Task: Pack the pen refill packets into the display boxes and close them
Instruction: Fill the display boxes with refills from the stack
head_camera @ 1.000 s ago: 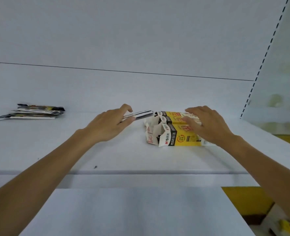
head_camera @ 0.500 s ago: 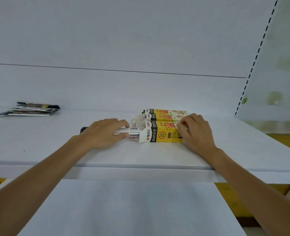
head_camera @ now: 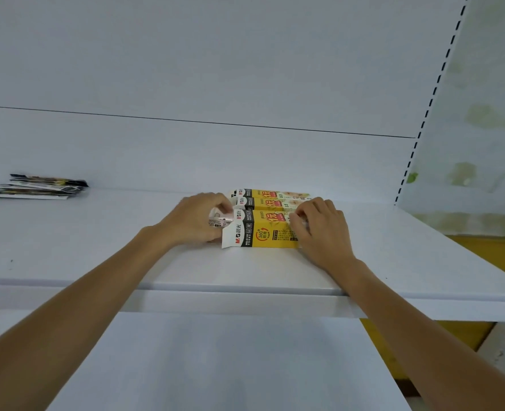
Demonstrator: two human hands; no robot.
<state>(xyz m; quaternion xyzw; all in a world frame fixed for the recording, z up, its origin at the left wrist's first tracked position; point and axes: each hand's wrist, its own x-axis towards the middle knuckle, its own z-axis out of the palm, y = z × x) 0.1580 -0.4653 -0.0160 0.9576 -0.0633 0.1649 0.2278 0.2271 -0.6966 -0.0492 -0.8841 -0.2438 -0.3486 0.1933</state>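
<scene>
Three yellow-and-black display boxes lie side by side on the white shelf (head_camera: 97,262). The nearest box (head_camera: 263,232) has its left end flaps open. My left hand (head_camera: 195,223) is at that open end, its fingers curled round a refill packet (head_camera: 219,221) that is partly inside the box. My right hand (head_camera: 319,229) grips the right end of the same box. The two boxes behind, the middle box (head_camera: 270,203) and the far box (head_camera: 270,193), are partly hidden by my hands.
A loose pile of refill packets (head_camera: 38,188) lies at the shelf's far left by the back wall. A lower white shelf (head_camera: 215,366) juts out below. A perforated upright (head_camera: 429,114) bounds the shelf on the right.
My left hand has pushed the packet further right into the open end of the nearest box; less of it shows. My right hand has stayed on the box's right end.
</scene>
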